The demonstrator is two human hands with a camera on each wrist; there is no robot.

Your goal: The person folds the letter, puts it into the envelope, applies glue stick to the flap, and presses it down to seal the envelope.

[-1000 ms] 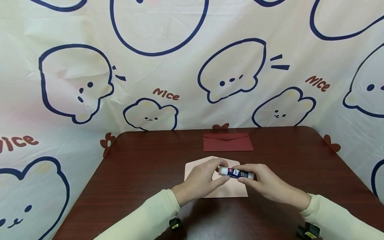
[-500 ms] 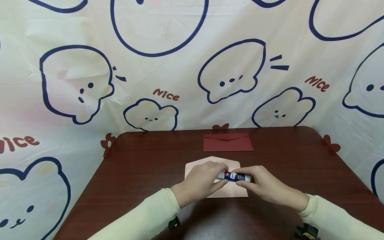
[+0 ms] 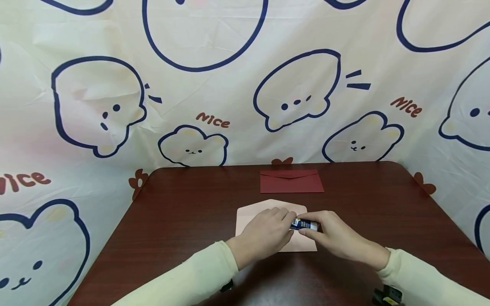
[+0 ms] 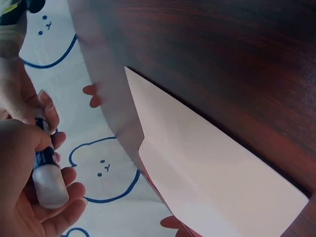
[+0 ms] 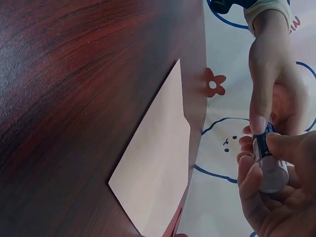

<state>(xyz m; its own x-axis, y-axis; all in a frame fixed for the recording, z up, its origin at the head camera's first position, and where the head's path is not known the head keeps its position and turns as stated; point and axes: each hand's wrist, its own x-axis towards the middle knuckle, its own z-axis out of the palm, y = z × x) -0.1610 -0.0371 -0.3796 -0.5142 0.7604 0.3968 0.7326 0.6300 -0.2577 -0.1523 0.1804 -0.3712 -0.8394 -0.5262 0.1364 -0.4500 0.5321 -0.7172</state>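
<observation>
A dark blue glue stick (image 3: 303, 224) with whitish ends is held between both hands, above a pale pink envelope (image 3: 249, 216) that lies on the table with its flap side away from me. My left hand (image 3: 264, 233) wraps its fingers around the left part of the stick and hides that end in the head view. The thumb and fingers of my right hand (image 3: 337, 233) pinch the right part. In the left wrist view one whitish end of the glue stick (image 4: 51, 187) rests among the left fingers. The right wrist view shows the other end of the glue stick (image 5: 273, 175) in the right hand.
A dark red envelope (image 3: 292, 182) lies farther back on the dark brown wooden table (image 3: 183, 212). A pale cloth (image 3: 237, 93) printed with cartoon outlines hangs behind and beside the table.
The left hand has moved right along the glue stick and now covers its left end, with its fingers closed around it. The stick has shifted slightly and the right hand keeps its pinch.
</observation>
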